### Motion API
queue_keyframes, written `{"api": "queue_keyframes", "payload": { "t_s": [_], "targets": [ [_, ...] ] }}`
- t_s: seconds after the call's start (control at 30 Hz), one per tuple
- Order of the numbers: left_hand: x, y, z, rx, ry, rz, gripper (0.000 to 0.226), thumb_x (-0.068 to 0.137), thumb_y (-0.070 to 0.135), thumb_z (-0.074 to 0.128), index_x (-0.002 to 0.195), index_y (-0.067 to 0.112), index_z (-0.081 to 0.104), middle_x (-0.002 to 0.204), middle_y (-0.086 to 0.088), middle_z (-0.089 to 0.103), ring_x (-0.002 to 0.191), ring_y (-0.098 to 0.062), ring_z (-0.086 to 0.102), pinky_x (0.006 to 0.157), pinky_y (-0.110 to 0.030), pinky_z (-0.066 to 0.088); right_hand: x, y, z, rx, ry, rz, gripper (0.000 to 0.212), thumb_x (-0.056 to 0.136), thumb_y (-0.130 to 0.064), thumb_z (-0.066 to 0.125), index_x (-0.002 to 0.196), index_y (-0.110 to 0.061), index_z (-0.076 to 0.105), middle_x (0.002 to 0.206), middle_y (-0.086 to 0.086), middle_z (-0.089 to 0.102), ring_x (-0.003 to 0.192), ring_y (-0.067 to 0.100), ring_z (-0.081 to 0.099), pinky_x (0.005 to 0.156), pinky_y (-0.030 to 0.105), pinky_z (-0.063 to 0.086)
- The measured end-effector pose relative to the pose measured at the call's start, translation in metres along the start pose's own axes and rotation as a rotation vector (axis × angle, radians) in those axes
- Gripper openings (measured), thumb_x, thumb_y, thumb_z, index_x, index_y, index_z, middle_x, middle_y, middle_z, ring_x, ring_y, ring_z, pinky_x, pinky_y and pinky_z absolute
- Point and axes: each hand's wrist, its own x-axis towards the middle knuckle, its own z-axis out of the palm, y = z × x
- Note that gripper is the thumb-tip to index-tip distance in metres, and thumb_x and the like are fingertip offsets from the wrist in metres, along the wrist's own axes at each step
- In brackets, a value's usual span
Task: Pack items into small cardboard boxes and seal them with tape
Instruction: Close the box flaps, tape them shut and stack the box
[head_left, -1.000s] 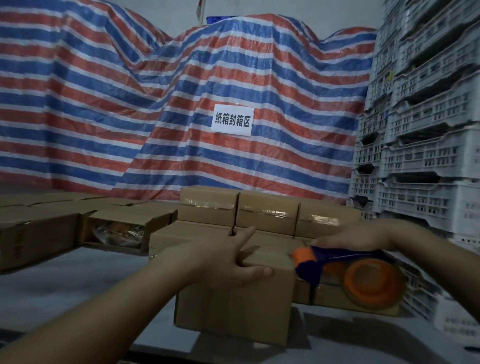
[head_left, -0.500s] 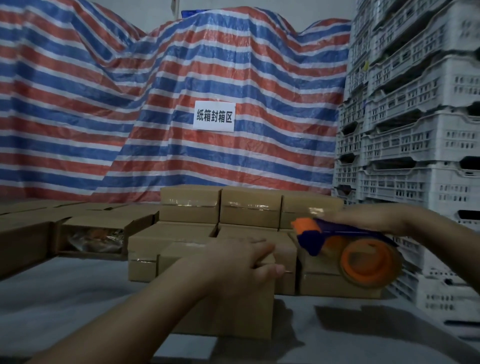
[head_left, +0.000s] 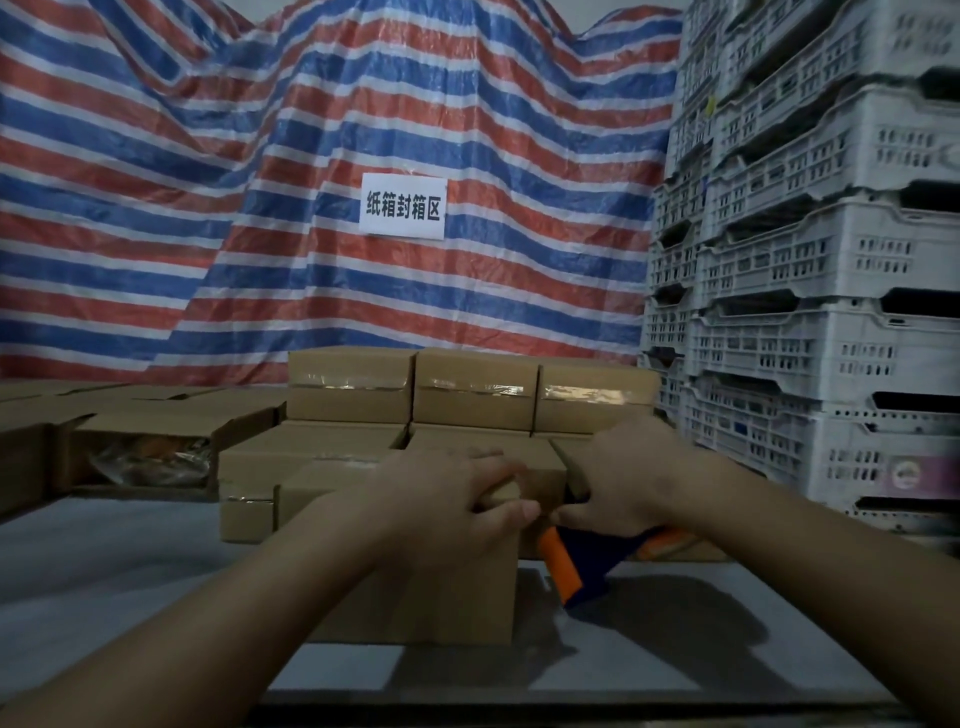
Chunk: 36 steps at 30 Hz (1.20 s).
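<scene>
Now tape dispenser (head_left: 582, 566) down at right end of small cardboard box (head_left: 415, 587), no longer raised above it as half second ago. Right hand (head_left: 631, 475) fingers clamped on dispenser handle, orange blade end pointing down at box side. Left hand (head_left: 457, 501) fingers curled over box top edge, thumb on near face, pinning it on table (head_left: 130, 571). Judgement: tape strip being started or finished at box end; sealing underway. Sealed boxes (head_left: 475, 395) stacked behind; open box (head_left: 150, 452) at left awaits closing.
</scene>
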Motion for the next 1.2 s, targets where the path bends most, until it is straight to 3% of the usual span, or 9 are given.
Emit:
{"api": "queue_keyframes", "payload": {
  "t_s": [0.2,0.43,0.57,0.67,0.73,0.87,0.93,1.03,1.2],
  "targets": [
    [0.000,-0.003,0.002,0.017,-0.014,0.010,0.055,0.093,0.071,0.027,0.143,0.050,0.026,0.155,0.014,0.030,0.134,-0.013,0.038,0.091,-0.031,0.029,-0.044,0.006,0.055,0.136,0.227,0.202,0.073,0.086,-0.085,0.021,0.071,-0.025,0.060,0.066,-0.007,0.060,0.057,0.006,0.054,0.048,0.024,0.037],
    [0.004,-0.004,0.000,-0.006,-0.065,-0.009,0.057,0.089,0.076,0.023,0.141,0.053,0.025,0.158,0.014,0.025,0.138,-0.016,0.035,0.102,-0.041,0.032,-0.064,0.008,0.079,0.443,0.100,0.218,0.064,0.087,-0.083,0.028,0.070,-0.028,0.057,0.063,-0.005,0.059,0.053,0.005,0.055,0.048,0.019,0.034],
    [0.005,0.000,-0.002,-0.069,-0.094,-0.057,0.062,0.088,0.079,0.013,0.145,0.053,0.022,0.160,0.014,0.021,0.146,-0.014,0.022,0.112,-0.044,0.021,-0.057,0.009,0.045,0.410,0.181,0.264,0.082,0.079,-0.087,0.006,0.060,-0.023,0.055,0.055,-0.004,0.056,0.046,0.005,0.051,0.046,0.018,0.037],
    [0.005,0.000,-0.005,-0.160,-0.099,-0.118,0.066,0.090,0.076,0.009,0.150,0.049,0.019,0.161,0.013,0.024,0.147,-0.013,0.020,0.114,-0.043,0.015,-0.039,-0.005,0.014,0.991,0.303,0.250,0.072,0.086,-0.077,0.014,0.082,-0.025,0.064,0.079,-0.004,0.067,0.067,0.003,0.061,0.062,0.014,0.044],
    [0.006,-0.002,-0.006,-0.265,-0.114,-0.166,0.063,0.092,0.074,0.009,0.151,0.052,0.008,0.160,0.008,0.028,0.147,-0.016,0.024,0.114,-0.042,0.016,-0.015,-0.018,-0.001,1.542,0.269,0.238,0.056,0.101,-0.059,0.022,0.110,-0.022,0.063,0.113,0.001,0.069,0.100,0.007,0.063,0.089,0.024,0.048],
    [0.008,-0.002,-0.012,-0.558,-0.086,-0.176,0.059,0.101,0.059,0.014,0.155,0.041,-0.001,0.160,0.001,0.030,0.138,-0.009,0.034,0.106,-0.023,0.025,0.015,-0.056,-0.010,1.980,0.279,0.197,0.052,0.107,-0.046,0.026,0.142,-0.015,0.050,0.142,0.006,0.056,0.131,0.020,0.050,0.117,0.041,0.034],
    [0.007,-0.005,-0.017,-0.649,-0.025,-0.176,0.056,0.104,0.052,0.016,0.157,0.032,0.011,0.162,0.002,0.023,0.133,-0.007,0.037,0.102,-0.021,0.027,0.022,-0.076,-0.002,2.104,0.278,0.212,0.051,0.106,-0.051,0.028,0.140,-0.022,0.052,0.142,0.005,0.055,0.125,0.014,0.056,0.111,0.041,0.043],
    [0.004,-0.010,-0.018,-0.753,0.043,-0.158,0.044,0.106,0.045,0.020,0.144,0.033,0.039,0.160,0.003,0.027,0.139,-0.012,0.033,0.117,-0.039,0.025,0.025,-0.095,0.011,2.262,0.260,0.239,0.042,0.104,-0.051,0.035,0.127,-0.028,0.062,0.129,0.000,0.062,0.094,0.005,0.072,0.070,0.025,0.059],
    [0.002,-0.013,-0.020,-0.932,0.435,-0.279,0.033,0.105,0.040,0.035,0.130,0.030,0.054,0.130,0.003,0.058,0.116,-0.008,0.053,0.103,-0.035,0.042,0.020,-0.091,0.006,2.142,0.343,0.227,0.049,0.106,-0.049,0.027,0.140,-0.027,0.054,0.142,-0.006,0.054,0.112,0.003,0.054,0.092,0.028,0.042]
  ]
}}
